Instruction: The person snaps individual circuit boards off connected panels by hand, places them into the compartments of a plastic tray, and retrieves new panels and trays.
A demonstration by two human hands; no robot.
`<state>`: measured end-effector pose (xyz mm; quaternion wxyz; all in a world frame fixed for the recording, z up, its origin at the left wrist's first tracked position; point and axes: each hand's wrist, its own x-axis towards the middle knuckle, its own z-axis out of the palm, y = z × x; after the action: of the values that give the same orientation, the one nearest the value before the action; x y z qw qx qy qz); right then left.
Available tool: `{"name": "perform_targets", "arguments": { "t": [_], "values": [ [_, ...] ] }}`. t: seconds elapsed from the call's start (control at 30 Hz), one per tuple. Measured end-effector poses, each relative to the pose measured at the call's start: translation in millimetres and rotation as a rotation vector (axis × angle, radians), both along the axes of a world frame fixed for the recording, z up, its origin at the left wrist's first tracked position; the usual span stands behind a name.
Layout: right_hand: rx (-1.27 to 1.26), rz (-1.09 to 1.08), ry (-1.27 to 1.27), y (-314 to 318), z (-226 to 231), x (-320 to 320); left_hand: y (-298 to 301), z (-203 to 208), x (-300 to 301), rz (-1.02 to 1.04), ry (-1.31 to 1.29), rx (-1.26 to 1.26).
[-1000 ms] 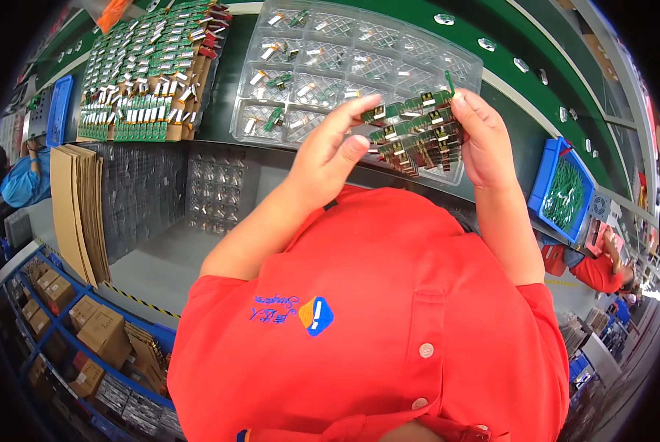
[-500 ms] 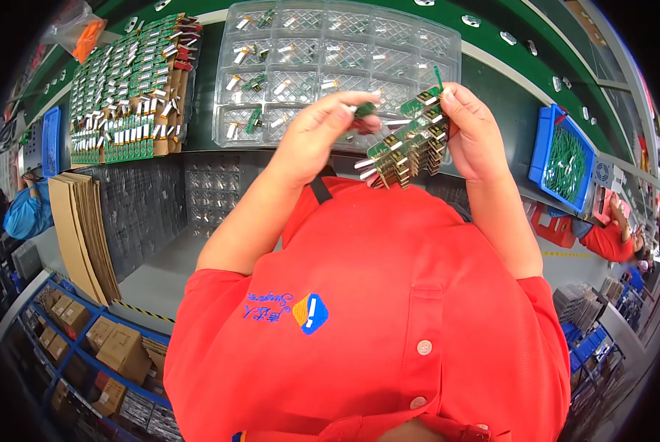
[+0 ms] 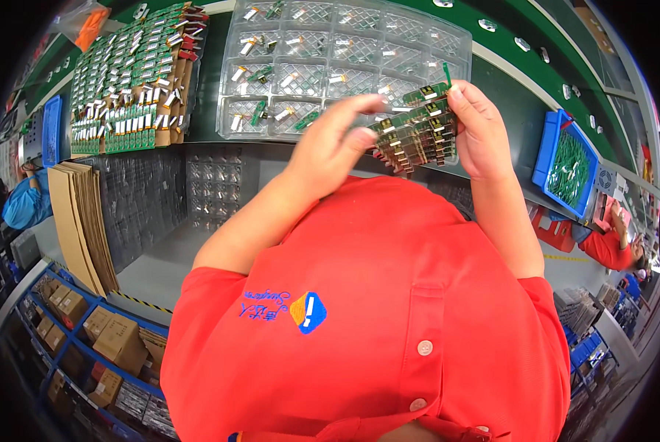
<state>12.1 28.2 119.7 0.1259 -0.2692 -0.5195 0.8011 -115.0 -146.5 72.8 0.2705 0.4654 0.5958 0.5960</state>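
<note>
My right hand (image 3: 481,129) pinches a stack of green circuit board panels (image 3: 418,125) at its right edge, thumb on top. The panels are held up in front of my chest, fanned and tilted, with rows of dark and gold parts. My left hand (image 3: 333,144) is at the stack's left side, thumb and fingers apart, nothing visible between them. Its thumb tip is close to the panel edge; whether it touches, I cannot tell. Behind the hands lies a clear plastic tray (image 3: 272,70) with square compartments, several holding small green boards with white or silvery parts.
At left, cardboard (image 3: 190,96) carries rows of small boards with white parts. A blue bin (image 3: 540,173) of green strips stands at right. Cardboard sheets (image 3: 75,214) stand below the bench at left, above shelves with boxes (image 3: 120,342). Other people sit at both sides.
My left hand has moved from over the tray toward the panel stack. The small green board it pinched no longer shows in it. The panels have tilted slightly in my right hand.
</note>
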Motion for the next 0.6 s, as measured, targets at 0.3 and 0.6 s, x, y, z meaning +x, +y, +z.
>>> {"name": "perform_targets", "arguments": {
  "t": [0.3, 0.6],
  "values": [
    [0.008, -0.058, 0.009, -1.3, 0.6, -1.6, 22.4, 13.4, 14.4, 0.035, -0.33, -0.092],
    [-0.081, -0.104, 0.063, 6.3, -3.0, 8.9, 17.6, 4.2, -2.2, -0.255, -0.749, -0.079]
  ]
}}
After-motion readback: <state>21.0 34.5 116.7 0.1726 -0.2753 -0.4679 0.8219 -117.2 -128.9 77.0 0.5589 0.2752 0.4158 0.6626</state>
